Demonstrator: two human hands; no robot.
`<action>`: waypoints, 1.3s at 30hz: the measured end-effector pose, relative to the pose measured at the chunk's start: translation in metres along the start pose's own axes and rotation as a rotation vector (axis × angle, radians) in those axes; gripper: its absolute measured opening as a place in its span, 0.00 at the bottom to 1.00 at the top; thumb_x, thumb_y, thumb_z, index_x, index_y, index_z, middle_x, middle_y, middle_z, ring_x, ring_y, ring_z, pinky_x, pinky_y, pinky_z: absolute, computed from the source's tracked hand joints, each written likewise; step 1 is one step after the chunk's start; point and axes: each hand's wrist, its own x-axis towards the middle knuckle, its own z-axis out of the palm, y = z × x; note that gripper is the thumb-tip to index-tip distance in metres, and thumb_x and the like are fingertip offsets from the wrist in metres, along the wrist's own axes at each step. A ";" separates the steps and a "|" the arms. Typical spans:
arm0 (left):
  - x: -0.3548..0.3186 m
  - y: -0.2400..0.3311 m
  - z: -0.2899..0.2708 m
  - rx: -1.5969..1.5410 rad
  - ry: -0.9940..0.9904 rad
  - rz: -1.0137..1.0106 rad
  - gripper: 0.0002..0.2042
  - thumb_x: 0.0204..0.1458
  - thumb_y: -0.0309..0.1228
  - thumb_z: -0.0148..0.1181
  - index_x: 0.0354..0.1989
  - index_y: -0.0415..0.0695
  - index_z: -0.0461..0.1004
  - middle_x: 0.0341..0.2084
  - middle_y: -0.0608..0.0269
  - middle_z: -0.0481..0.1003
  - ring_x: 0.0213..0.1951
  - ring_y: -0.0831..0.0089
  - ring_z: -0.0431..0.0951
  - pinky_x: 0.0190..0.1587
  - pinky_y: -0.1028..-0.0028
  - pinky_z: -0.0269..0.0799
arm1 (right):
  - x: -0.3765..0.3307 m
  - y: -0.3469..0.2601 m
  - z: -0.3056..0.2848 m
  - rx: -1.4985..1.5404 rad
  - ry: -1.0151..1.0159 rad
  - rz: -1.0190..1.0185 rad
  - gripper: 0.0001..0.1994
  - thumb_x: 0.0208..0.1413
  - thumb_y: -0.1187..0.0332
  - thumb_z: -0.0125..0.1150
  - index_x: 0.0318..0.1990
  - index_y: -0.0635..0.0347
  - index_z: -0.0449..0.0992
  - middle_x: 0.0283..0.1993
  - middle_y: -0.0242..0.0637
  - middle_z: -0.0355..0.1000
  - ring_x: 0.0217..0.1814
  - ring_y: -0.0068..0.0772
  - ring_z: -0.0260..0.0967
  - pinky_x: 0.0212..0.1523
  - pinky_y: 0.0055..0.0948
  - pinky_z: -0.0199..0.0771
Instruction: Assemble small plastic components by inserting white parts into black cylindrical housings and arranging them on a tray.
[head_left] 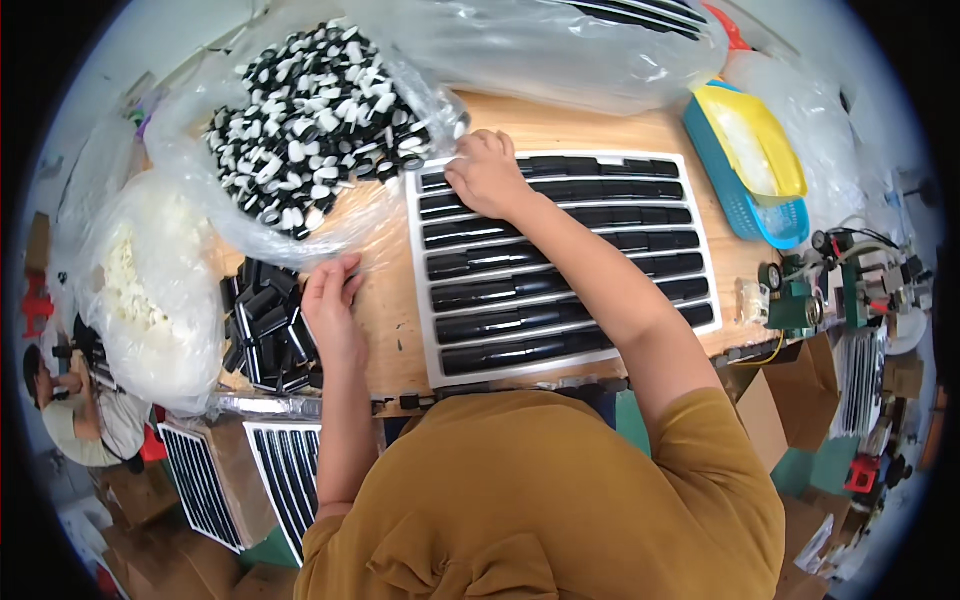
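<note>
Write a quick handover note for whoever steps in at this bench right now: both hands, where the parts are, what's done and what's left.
Left hand: open, fingertips at the pile of loose black caps on the bench's left.
Right hand: palm down on the upper left corner of the white slotted tray; whether it holds a piece cannot be seen.
Done: all seven tray rows look filled with black pieces.
Left: the loose pile and the clear bag of black-and-white caps behind it are still full.

Right hand point(487, 172) on white slotted tray point(700, 205) of black tubes point(560, 238), left hand point(332, 300) beside loose black caps point(268, 325).
</note>
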 end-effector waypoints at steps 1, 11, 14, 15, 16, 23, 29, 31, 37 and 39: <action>-0.001 -0.002 0.001 0.006 -0.006 -0.001 0.09 0.61 0.31 0.51 0.38 0.39 0.74 0.39 0.58 0.78 0.45 0.70 0.76 0.47 0.73 0.70 | 0.005 -0.011 -0.001 -0.029 -0.027 0.109 0.12 0.49 0.58 0.62 0.35 0.55 0.82 0.50 0.41 0.68 0.60 0.47 0.57 0.63 0.54 0.48; 0.035 0.007 0.004 0.082 0.003 0.071 0.09 0.60 0.31 0.53 0.37 0.40 0.76 0.37 0.62 0.78 0.41 0.77 0.75 0.44 0.78 0.68 | 0.007 -0.027 0.021 0.059 0.018 0.495 0.19 0.38 0.55 0.73 0.34 0.56 0.76 0.49 0.40 0.68 0.57 0.46 0.57 0.59 0.48 0.48; 0.065 0.001 0.013 0.304 -0.020 0.215 0.08 0.58 0.29 0.54 0.37 0.38 0.76 0.36 0.63 0.78 0.40 0.79 0.75 0.43 0.77 0.69 | 0.013 -0.033 0.011 0.151 0.037 0.481 0.21 0.35 0.59 0.76 0.35 0.56 0.72 0.44 0.36 0.68 0.54 0.44 0.59 0.61 0.50 0.47; 0.080 -0.008 0.018 0.366 -0.029 0.297 0.06 0.57 0.27 0.55 0.37 0.38 0.76 0.35 0.62 0.78 0.38 0.76 0.76 0.43 0.75 0.70 | 0.014 -0.036 0.008 0.157 0.008 0.457 0.20 0.34 0.62 0.76 0.34 0.55 0.72 0.42 0.36 0.69 0.52 0.43 0.60 0.62 0.51 0.46; 0.095 -0.019 0.025 0.428 -0.040 0.378 0.05 0.55 0.25 0.55 0.37 0.38 0.76 0.34 0.61 0.78 0.37 0.73 0.77 0.43 0.74 0.71 | 0.014 -0.039 0.005 0.160 -0.021 0.435 0.19 0.34 0.64 0.76 0.33 0.55 0.72 0.40 0.35 0.69 0.51 0.42 0.61 0.63 0.53 0.45; 0.147 -0.033 0.091 1.089 -0.254 0.930 0.12 0.42 0.21 0.60 0.37 0.45 0.78 0.33 0.57 0.72 0.41 0.59 0.73 0.42 0.64 0.72 | 0.008 -0.036 -0.010 0.173 0.128 0.320 0.15 0.38 0.69 0.71 0.36 0.56 0.74 0.33 0.36 0.71 0.45 0.42 0.65 0.61 0.45 0.52; 0.145 -0.024 0.087 0.902 -0.235 1.102 0.08 0.43 0.26 0.65 0.33 0.40 0.77 0.29 0.62 0.75 0.36 0.66 0.75 0.37 0.68 0.73 | -0.017 -0.020 -0.054 0.845 0.260 0.775 0.12 0.55 0.69 0.63 0.43 0.63 0.70 0.37 0.34 0.72 0.37 0.24 0.71 0.37 0.24 0.74; 0.128 -0.012 0.082 0.653 -0.230 0.773 0.08 0.46 0.26 0.65 0.34 0.38 0.75 0.30 0.62 0.76 0.35 0.70 0.76 0.37 0.72 0.73 | -0.028 -0.024 -0.071 1.100 0.283 0.882 0.09 0.58 0.71 0.58 0.44 0.62 0.68 0.40 0.34 0.70 0.39 0.24 0.72 0.35 0.21 0.77; 0.045 0.006 0.062 0.048 -0.289 0.124 0.08 0.49 0.21 0.63 0.36 0.36 0.71 0.27 0.61 0.76 0.28 0.76 0.78 0.34 0.80 0.75 | -0.059 -0.068 -0.087 1.329 0.066 0.926 0.11 0.57 0.74 0.59 0.47 0.64 0.71 0.29 0.32 0.71 0.28 0.19 0.68 0.30 0.17 0.72; 0.011 0.003 0.064 -0.107 -0.357 -0.111 0.10 0.50 0.19 0.61 0.40 0.37 0.70 0.28 0.60 0.76 0.27 0.73 0.78 0.35 0.77 0.76 | -0.063 -0.089 -0.091 1.438 0.025 0.911 0.12 0.56 0.75 0.60 0.47 0.65 0.71 0.29 0.32 0.72 0.29 0.20 0.69 0.31 0.17 0.72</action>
